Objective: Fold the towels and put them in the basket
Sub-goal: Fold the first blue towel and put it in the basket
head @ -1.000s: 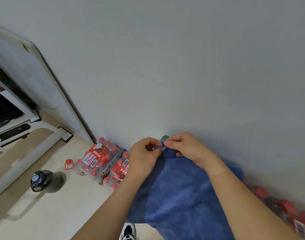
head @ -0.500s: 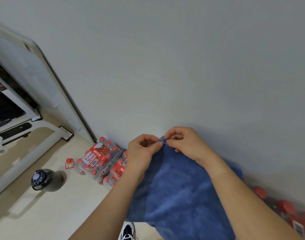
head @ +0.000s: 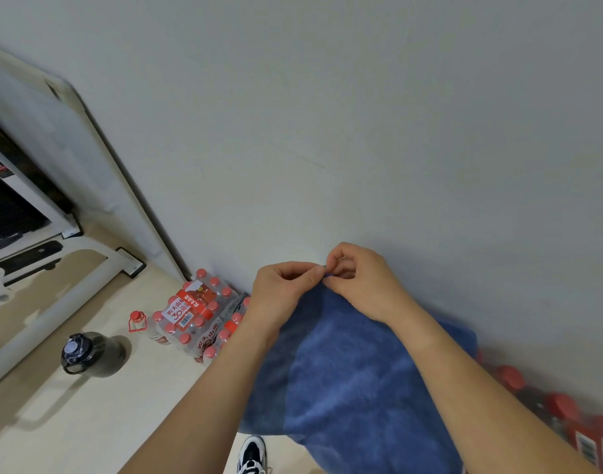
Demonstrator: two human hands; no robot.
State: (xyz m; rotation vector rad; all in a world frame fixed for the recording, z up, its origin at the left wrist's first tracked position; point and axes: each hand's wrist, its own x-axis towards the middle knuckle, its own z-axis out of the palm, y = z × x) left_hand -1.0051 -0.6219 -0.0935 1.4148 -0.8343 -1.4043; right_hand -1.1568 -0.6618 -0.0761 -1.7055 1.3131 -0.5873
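Slightly higher than before, the left grip [head: 283, 289] and right grip [head: 358, 282] meet, each pinching a top corner of the blue towel [head: 354, 381], which hangs below them. I think the edges should be lined up exactly before the next fold.

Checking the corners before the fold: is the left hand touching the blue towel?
Touching. The head view shows the left hand pinching the top corner of the blue towel at its fingertips, with the cloth hanging straight down from that grip.
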